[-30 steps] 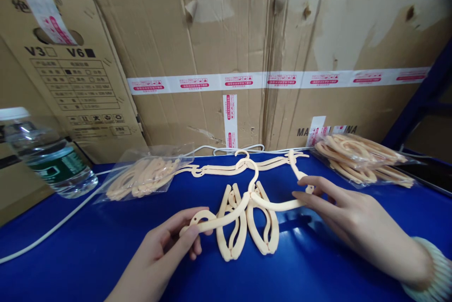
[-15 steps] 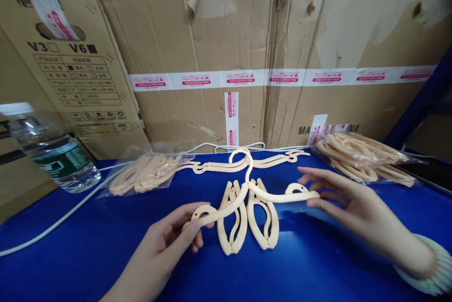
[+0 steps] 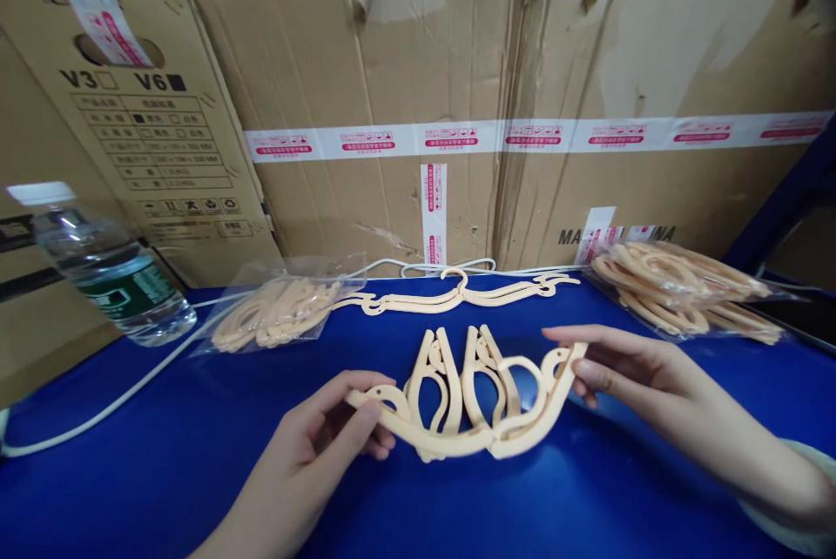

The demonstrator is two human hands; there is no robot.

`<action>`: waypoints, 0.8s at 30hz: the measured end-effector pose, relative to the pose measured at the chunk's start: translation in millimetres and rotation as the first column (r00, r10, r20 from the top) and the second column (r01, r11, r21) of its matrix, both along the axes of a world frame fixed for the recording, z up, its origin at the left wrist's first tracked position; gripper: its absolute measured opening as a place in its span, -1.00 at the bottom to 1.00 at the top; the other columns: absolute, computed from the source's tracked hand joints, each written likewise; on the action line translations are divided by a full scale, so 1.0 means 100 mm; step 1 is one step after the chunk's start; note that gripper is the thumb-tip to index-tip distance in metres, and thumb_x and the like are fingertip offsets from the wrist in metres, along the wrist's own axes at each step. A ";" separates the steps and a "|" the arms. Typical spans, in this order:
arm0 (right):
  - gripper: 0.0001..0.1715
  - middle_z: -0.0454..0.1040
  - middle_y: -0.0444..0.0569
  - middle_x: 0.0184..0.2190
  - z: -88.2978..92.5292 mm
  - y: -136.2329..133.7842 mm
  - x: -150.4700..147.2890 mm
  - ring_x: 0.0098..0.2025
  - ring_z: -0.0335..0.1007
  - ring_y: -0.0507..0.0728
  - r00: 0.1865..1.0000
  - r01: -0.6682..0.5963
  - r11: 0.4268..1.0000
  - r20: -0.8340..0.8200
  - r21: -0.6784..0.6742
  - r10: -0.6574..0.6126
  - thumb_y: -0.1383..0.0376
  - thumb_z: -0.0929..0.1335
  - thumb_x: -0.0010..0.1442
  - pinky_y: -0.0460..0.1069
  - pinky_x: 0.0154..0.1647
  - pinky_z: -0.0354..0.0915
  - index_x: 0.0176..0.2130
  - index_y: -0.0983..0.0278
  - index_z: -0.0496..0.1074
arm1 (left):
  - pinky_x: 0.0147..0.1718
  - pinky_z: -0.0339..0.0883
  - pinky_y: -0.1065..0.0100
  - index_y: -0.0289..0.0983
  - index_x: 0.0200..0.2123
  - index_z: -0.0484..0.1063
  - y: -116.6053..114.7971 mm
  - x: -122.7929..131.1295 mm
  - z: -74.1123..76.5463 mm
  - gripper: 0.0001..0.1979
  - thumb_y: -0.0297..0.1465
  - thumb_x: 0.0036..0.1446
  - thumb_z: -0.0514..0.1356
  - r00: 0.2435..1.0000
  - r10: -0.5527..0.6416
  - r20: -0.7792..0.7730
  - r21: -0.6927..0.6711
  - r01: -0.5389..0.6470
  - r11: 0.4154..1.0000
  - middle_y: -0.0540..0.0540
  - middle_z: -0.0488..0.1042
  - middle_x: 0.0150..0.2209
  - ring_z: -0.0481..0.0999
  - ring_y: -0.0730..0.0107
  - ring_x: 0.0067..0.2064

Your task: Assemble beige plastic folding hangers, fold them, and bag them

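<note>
One hanger (image 3: 457, 446) pinched between left hand (image 3: 320, 441), right hand (image 3: 643, 372) — folded hangers (image 3: 487, 359) underneath, bottle (image 3: 111, 267) aside

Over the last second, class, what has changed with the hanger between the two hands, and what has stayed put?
The open hanger was turned over: its hook, which stood up behind, is out of sight, and its middle now dips toward the person. The left hand kept its end; the right hand closed on the other. The folded hangers, bags, flat hanger and bottle stayed put.
</note>
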State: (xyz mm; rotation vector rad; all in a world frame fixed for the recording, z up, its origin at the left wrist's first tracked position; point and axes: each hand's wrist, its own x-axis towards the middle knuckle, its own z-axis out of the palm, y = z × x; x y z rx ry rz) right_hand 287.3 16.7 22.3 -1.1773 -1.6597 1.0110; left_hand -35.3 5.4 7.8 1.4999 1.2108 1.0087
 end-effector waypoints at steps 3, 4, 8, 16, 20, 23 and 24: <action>-0.58 0.46 -0.17 -0.39 -0.05 -0.03 -0.10 -0.43 0.39 0.01 0.972 -0.067 0.993 -0.232 -0.102 0.042 0.16 0.43 0.20 -0.11 -0.43 0.38 0.00 0.12 0.27 | -0.36 0.47 0.48 -0.18 -0.16 0.49 -0.07 0.05 -0.02 -0.67 -0.07 0.16 0.23 1.000 -0.010 0.020 0.009 0.009 1.000 0.00 0.52 -0.36 0.54 0.42 -0.40; -0.61 0.46 -0.18 -0.40 -0.07 -0.04 -0.13 -0.44 0.38 0.00 0.954 -0.088 0.988 -0.295 -0.128 0.047 0.18 0.44 0.19 -0.12 -0.45 0.37 -0.05 0.12 0.25 | -0.37 0.46 0.50 -0.16 -0.14 0.48 -0.09 0.07 -0.03 -0.69 -0.09 0.17 0.23 0.999 -0.009 0.040 0.008 0.009 1.000 0.03 0.51 -0.39 0.53 0.44 -0.42; -0.73 0.46 -0.20 -0.45 -0.07 -0.08 -0.18 -0.45 0.35 -0.05 0.934 -0.219 0.956 -0.324 -0.193 0.148 0.22 0.45 0.18 -0.15 -0.40 0.33 -0.29 0.20 0.26 | -0.42 0.44 0.53 -0.17 -0.10 0.45 -0.17 0.13 -0.04 -0.69 -0.13 0.17 0.25 0.990 0.005 0.139 -0.053 0.002 0.999 0.06 0.49 -0.48 0.51 0.47 -0.46; -0.70 0.46 -0.07 0.08 -0.01 -0.31 -0.23 0.06 0.40 0.20 0.941 -0.332 0.922 -0.007 -0.201 0.337 0.15 0.38 0.25 0.07 0.03 0.38 0.00 0.01 0.49 | -0.53 0.44 0.51 -0.22 0.00 0.33 -0.16 0.14 -0.09 -0.63 -0.15 0.22 0.22 0.964 -0.089 0.249 -0.062 0.107 0.992 0.01 0.50 -0.57 0.51 0.43 -0.54; -0.60 0.32 -0.07 0.22 -0.09 -0.37 -0.21 0.16 0.33 0.26 0.919 -0.394 0.895 -0.074 -0.209 0.387 0.20 0.38 0.25 0.14 0.08 0.37 0.09 -0.07 0.43 | -0.52 0.46 0.48 -0.19 0.02 0.30 -0.20 0.20 -0.04 -0.59 -0.19 0.17 0.27 0.946 -0.106 0.306 -0.071 0.134 0.988 0.00 0.51 -0.41 0.53 0.43 -0.49; -0.56 0.24 -0.10 0.28 -0.14 -0.38 -0.20 0.23 0.25 0.26 0.901 -0.433 0.874 -0.149 -0.220 0.408 0.25 0.37 0.27 0.15 0.16 0.31 0.12 -0.09 0.40 | -0.40 0.49 0.45 -0.14 0.03 0.28 -0.24 0.23 0.01 -0.58 -0.24 0.14 0.31 0.940 -0.071 0.333 -0.063 0.097 0.993 -0.02 0.52 -0.27 0.56 0.42 -0.38; -0.55 0.22 -0.10 0.29 -0.15 -0.38 -0.20 0.24 0.24 0.26 0.895 -0.443 0.869 -0.167 -0.221 0.414 0.26 0.37 0.27 0.15 0.17 0.31 0.12 -0.09 0.39 | -0.35 0.49 0.45 -0.14 0.00 0.29 -0.25 0.23 0.02 -0.60 -0.25 0.14 0.32 0.940 -0.068 0.335 -0.054 0.092 0.994 -0.03 0.53 -0.24 0.56 0.42 -0.34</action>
